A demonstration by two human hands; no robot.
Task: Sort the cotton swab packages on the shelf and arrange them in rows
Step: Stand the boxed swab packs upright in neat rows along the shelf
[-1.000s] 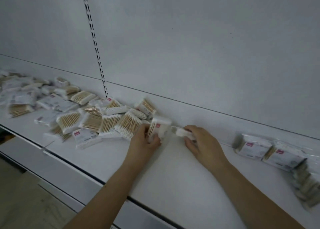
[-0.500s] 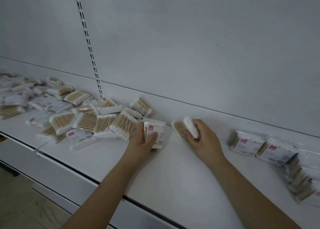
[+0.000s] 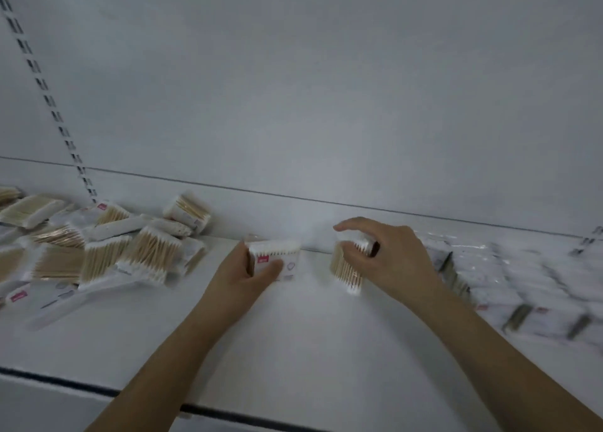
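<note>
Item 1: pack (image 3: 275, 260), in my left hand (image 3: 243, 276), near the centre of the shelf (image 3: 293, 350) by the back wall. The thumb lies across its printed face and the fingers wrap behind. Label: white, with a small red tag at its upper left and a faint outline mark to the right; I can read no writing. The face looks toward me and the white swab tips show along the top edge.

Item 2: second pack (image 3: 349, 265), at 3 o'clock from the first and apart from it, pinched in my right hand (image 3: 388, 262). The thumb is in front and the curled fingers come over the top, with the index finger stretched out toward 9 o'clock. It is tilted, the wooden sticks running from 1 o'clock down to 7 o'clock and the white tips lowest.

Item 3: loose heap (image 3: 98, 252), at 9 o'clock, packs lying at mixed angles. Some show sticks, some show red-tagged labels, none readable.

Item 4: sorted rows (image 3: 522, 284), at 3 o'clock, blurred; red tags are barely visible.

Item 5: slotted upright (image 3: 49, 105) on the back panel, at 10 o'clock.
</note>
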